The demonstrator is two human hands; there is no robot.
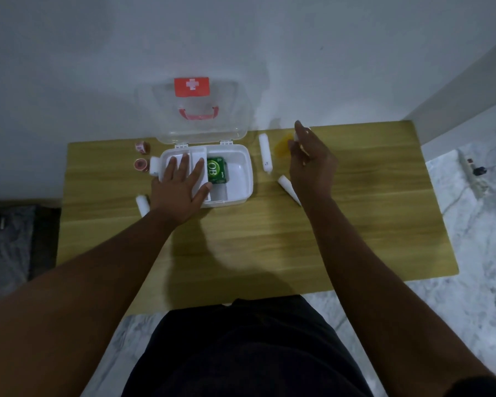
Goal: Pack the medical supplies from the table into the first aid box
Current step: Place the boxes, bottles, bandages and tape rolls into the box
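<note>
The fingers of the left hand are lying spread and flat on the white tray sitting in the left part of the box, gripping nothing. The fingers of the right hand are curling loosely above the bench, to the right of the box, with something small and white showing between them; whether they are gripping it I cannot tell. Just beside that hand a blurred yellow thing is lying on the bench. The box is standing open near the far edge of the bench, its clear lid leaning up against the wall and showing a red label with a white cross and a red handle. Inside the box, right of the tray, a green pack is lying. Out on the bench, one long white roll is lying right of the box, another white roll is lying partly under the right wrist, and a third is lying left of the left wrist. Two small pink tape rolls are sitting left of the box, near its white latch.
</note>
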